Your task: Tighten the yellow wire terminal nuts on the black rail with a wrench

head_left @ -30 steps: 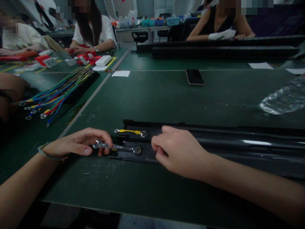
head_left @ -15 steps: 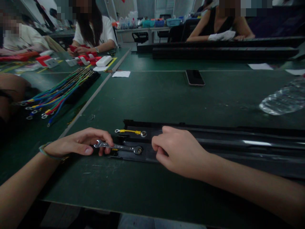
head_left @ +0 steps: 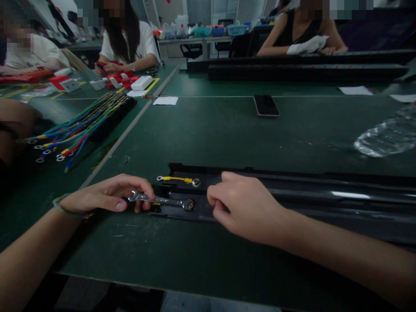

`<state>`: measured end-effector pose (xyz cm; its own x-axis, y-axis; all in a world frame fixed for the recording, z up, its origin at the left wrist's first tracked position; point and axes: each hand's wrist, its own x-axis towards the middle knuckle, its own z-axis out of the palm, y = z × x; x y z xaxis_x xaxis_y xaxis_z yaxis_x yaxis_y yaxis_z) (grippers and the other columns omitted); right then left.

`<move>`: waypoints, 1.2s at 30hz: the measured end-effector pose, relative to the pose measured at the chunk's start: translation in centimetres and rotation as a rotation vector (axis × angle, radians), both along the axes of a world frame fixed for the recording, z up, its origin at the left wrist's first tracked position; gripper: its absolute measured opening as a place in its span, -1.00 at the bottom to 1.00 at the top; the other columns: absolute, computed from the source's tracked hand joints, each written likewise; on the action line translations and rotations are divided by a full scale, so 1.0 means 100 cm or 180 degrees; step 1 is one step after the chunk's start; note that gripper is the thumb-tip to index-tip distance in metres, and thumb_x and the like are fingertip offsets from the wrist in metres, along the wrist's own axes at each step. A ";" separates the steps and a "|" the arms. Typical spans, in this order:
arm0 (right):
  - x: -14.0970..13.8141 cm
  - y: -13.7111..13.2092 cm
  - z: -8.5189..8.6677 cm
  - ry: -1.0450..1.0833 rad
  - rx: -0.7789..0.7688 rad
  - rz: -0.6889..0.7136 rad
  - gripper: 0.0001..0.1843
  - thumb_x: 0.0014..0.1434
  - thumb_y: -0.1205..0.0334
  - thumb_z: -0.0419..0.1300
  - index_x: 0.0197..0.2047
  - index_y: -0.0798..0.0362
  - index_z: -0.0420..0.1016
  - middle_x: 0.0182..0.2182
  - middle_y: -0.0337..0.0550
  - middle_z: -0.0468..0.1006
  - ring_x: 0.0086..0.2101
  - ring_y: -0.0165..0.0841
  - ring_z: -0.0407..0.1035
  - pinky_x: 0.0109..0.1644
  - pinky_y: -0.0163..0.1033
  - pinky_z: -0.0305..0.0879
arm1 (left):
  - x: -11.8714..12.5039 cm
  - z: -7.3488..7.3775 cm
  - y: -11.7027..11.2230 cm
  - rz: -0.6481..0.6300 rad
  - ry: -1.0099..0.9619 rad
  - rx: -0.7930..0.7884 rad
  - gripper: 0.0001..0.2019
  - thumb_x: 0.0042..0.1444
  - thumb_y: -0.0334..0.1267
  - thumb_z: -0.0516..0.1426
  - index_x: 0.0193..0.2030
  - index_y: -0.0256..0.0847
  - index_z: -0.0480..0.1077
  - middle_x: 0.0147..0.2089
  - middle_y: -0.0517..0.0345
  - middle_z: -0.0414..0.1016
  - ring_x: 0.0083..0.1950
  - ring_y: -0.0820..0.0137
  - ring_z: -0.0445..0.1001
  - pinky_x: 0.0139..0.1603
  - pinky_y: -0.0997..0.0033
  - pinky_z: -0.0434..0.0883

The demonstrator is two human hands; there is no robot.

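My left hand [head_left: 108, 194] has its fingers curled round the shank of a steel combination wrench [head_left: 162, 200], the thumb standing off from it. The wrench's ring end sits around a nut [head_left: 190, 205] in the lower channel of a long black profile [head_left: 302, 197]. A short yellow wire [head_left: 177, 179] with ring lugs is fastened by a bolt [head_left: 196, 182] in the upper channel. Part of another yellow wire [head_left: 156, 203] shows beneath the wrench. Over the profile, right of the nut, my right hand [head_left: 245, 206] is closed; whatever its fingers hold is hidden.
Coloured lug-ended cables [head_left: 84, 125] lie at the left. A phone [head_left: 265, 105] and a plastic bottle [head_left: 386, 134] rest farther back on the green table [head_left: 208, 134]. People sit across, one with a white glove [head_left: 307, 45], near more black profiles [head_left: 292, 71].
Both my hands and the wrench stay practically still. Across the table, a co-worker's gloved hand has shifted slightly upward.
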<state>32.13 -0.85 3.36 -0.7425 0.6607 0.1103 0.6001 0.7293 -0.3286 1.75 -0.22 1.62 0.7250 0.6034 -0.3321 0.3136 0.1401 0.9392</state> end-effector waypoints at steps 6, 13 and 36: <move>0.000 0.000 0.000 0.0012 0.0012 0.0002 -0.90 -0.03 0.37 0.03 -0.50 0.07 0.34 -0.57 -0.24 0.33 -0.49 -0.43 0.08 -0.51 -0.33 -0.11 | 0.001 0.000 0.001 -0.0034 -0.0020 -0.0043 -0.63 -0.06 -0.16 0.12 -0.11 -0.30 0.30 -0.23 0.00 0.37 -0.27 0.31 0.32 -0.28 0.40 0.31; 0.000 0.000 -0.001 0.0016 0.0039 0.0016 -0.90 -0.03 0.37 0.03 -0.51 0.07 0.34 -0.58 -0.24 0.33 -0.49 -0.43 0.08 -0.51 -0.33 -0.11 | 0.001 0.001 -0.001 0.0001 0.0018 0.0005 -0.65 -0.04 -0.20 0.11 -0.09 -0.29 0.29 -0.21 0.01 0.38 -0.27 0.32 0.32 -0.28 0.42 0.31; 0.000 -0.001 -0.002 0.0049 0.0034 -0.0014 -0.91 -0.05 0.37 0.03 -0.51 0.07 0.33 -0.59 -0.25 0.31 -0.49 -0.43 0.07 -0.51 -0.33 -0.11 | 0.002 0.000 -0.002 -0.0036 0.0020 0.0137 -0.65 -0.03 -0.22 0.10 -0.07 -0.24 0.29 -0.22 0.01 0.36 -0.24 0.29 0.31 -0.26 0.39 0.31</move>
